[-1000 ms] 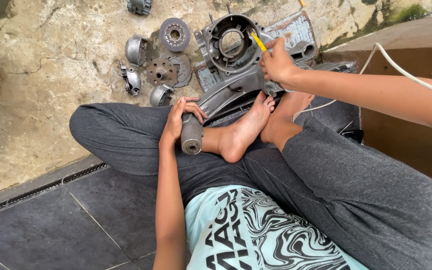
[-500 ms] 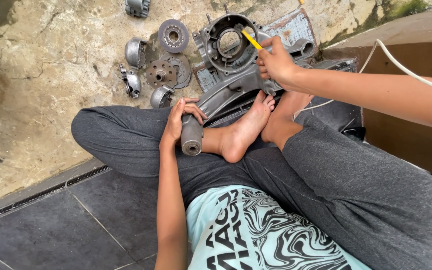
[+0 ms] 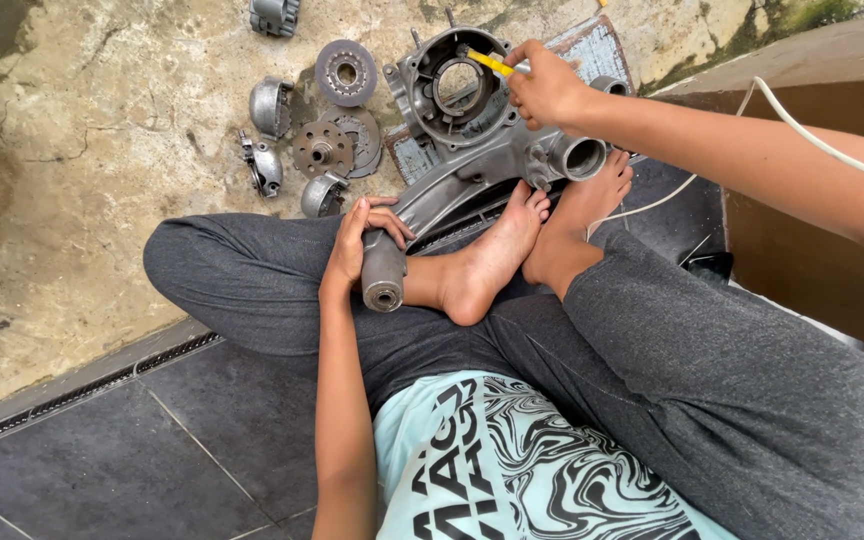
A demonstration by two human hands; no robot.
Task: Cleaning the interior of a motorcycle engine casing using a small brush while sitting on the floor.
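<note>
Engine casing [image 3: 472, 130]: grey metal, on the concrete floor against the seated person's bare feet, which brace it. Left hand [image 3: 357, 240], grip closed round the casing's tube end, steadies it. Right hand [image 3: 547, 85], grip pinching a yellow tool [image 3: 490, 63], works at the casing's round opening. Loose discs and covers [image 3: 322, 130] lie left of the casing, within reach.

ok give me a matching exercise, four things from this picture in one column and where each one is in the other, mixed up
Things:
1. left hand
2. right hand
3. yellow tool
4. toothed disc

Places:
A. lying on the concrete ground
B. gripping the near tube end of the metal engine casing
C. pinched in the fingers, its tip over the casing's round opening
D. raised over the casing's far end

Pairs: 1-B, 2-D, 3-C, 4-A
</note>
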